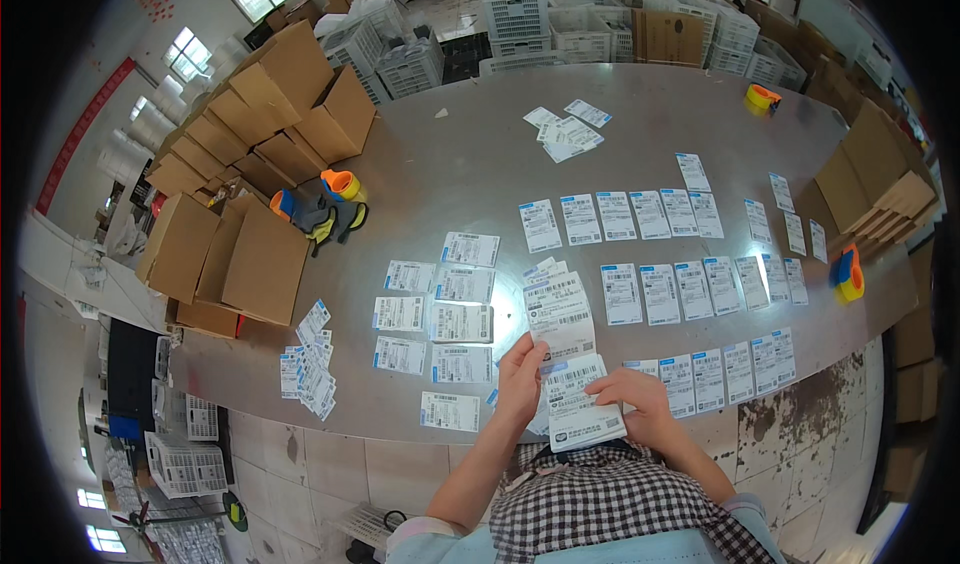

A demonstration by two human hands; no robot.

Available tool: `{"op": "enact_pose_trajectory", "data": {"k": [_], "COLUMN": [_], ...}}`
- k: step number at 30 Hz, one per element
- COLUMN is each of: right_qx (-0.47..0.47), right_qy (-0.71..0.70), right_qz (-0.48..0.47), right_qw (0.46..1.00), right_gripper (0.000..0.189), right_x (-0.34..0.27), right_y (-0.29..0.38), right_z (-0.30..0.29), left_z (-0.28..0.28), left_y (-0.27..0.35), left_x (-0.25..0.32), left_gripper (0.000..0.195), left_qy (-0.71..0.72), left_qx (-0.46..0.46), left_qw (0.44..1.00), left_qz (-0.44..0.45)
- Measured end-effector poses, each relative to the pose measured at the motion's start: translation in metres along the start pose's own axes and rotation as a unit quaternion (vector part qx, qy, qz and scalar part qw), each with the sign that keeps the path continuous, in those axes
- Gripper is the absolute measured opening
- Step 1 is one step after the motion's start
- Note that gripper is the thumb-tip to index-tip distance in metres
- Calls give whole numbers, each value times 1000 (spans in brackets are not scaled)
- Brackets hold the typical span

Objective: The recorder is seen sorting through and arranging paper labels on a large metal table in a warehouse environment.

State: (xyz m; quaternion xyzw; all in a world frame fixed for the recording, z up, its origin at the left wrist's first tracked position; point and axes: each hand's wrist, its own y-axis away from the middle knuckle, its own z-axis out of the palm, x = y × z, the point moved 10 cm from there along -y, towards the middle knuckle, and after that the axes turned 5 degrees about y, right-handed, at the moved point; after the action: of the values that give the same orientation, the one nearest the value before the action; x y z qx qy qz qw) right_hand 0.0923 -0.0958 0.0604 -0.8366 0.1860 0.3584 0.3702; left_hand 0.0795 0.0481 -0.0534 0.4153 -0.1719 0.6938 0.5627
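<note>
My left hand (pixel 523 380) pinches the lower left edge of a printed shipping label (pixel 559 313), raised above the table. My right hand (pixel 637 403) holds a stack of similar labels (pixel 576 399) close to my apron, fingers along its right side. The label and the stack meet end to end; whether they are joined I cannot tell. To the left, labels lie sideways in two columns, one of them a label (pixel 462 322) near the middle. On the right, upright rows include a label (pixel 621 294). Other labels beneath my hands are partly hidden.
Open cardboard boxes (pixel 255 264) crowd the table's left side, beside work gloves (pixel 330 219) and tape dispensers (pixel 341 184). Folded cartons (pixel 874 166) and a tape dispenser (pixel 847 273) stand at the right edge. A fanned label pile (pixel 311 369) lies left; another (pixel 570 135) lies farther back.
</note>
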Motion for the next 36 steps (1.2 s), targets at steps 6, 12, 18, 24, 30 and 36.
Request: {"op": "enact_pose_trajectory", "data": {"k": [6,12,18,24,30,36], "right_qx": [46,66,66,-50,-87,-80], "right_qy": [-16,-6,-162,-187,-127,-22], "right_qz": [144,279,356,344,330,255], "right_qw": [988,958,918,919,931,963], "right_gripper": [20,28,34,30,28,20], "right_x": [27,54,74,69,66,65], "right_y": [-1,9,20,25,29,30], "right_z": [-3,-2,19,40,42,38], "left_z": [10,26,37,21,16,15], "left_y": [9,17,23,11,11,12], "left_x": [-2,-7,3,8,15,20], "left_gripper": [30,34,36,37,38,35], "left_qy": [-26,-102,-145,-60,-63,-16], "left_qx": [-52,-104,-106,-54,-23,-28], "left_qw": [998,988,984,997,998,999], "left_qz": [-36,-54,-14,-21,-21,-11]}}
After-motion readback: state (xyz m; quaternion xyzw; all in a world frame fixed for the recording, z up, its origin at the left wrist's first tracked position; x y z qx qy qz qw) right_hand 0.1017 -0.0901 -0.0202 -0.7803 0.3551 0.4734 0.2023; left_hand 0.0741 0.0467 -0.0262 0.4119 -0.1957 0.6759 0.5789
